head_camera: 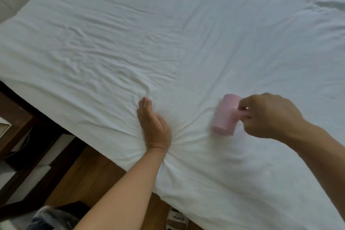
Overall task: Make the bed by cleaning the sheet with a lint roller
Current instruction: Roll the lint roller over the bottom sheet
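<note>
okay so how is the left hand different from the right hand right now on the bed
The left hand lies flat with straight fingers, pressing on the white sheet; the right hand is curled, gripping the pink lint roller by its handle. The left hand holds nothing; the right holds the tool. Creases fan out from the left hand, not the right. Both are bare and over the sheet.

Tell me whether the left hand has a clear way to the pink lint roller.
Probably yes: the left hand presses flat on the sheet, and only bare fabric separates it from the lint roller.

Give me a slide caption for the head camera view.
Left hand presses the white sheet flat; right hand holds a pink lint roller.
</note>
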The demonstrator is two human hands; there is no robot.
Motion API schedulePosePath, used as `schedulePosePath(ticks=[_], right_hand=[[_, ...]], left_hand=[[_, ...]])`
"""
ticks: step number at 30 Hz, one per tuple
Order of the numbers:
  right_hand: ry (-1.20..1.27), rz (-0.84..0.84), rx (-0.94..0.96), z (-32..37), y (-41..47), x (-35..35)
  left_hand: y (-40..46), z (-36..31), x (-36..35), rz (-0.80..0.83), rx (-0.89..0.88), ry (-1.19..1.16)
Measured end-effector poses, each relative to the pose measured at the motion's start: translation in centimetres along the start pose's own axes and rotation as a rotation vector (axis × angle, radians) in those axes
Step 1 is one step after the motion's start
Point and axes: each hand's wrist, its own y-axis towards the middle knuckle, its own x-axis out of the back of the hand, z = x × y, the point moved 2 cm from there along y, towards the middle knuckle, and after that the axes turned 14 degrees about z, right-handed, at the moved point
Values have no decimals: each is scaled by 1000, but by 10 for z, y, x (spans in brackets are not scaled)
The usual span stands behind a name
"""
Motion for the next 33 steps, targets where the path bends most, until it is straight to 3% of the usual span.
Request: schedulePosePath(ticks=[5,11,14,21,26,29,33], right_hand=[[208,-159,13,-18,-17,5],[287,-211,237,78,40,-14],[286,-215,251,91,44,-32],[308,-252,158,-50,-48,-88],[295,-194,-62,-152,-130,-122],[367,-219,-115,-170,-141,-122],[486,-355,-15,-146,-81,-89]], left_hand=[[-2,-6,1,-14,-10,43],[-2,-1,0,21,60,-11],[-1,6,1,46,53,-34],[-2,2,2,32,-33,166],[-14,-28,3,68,110,328],[-39,-56,-7,100,179,378],[-75,-89,-30,196,171,420]])
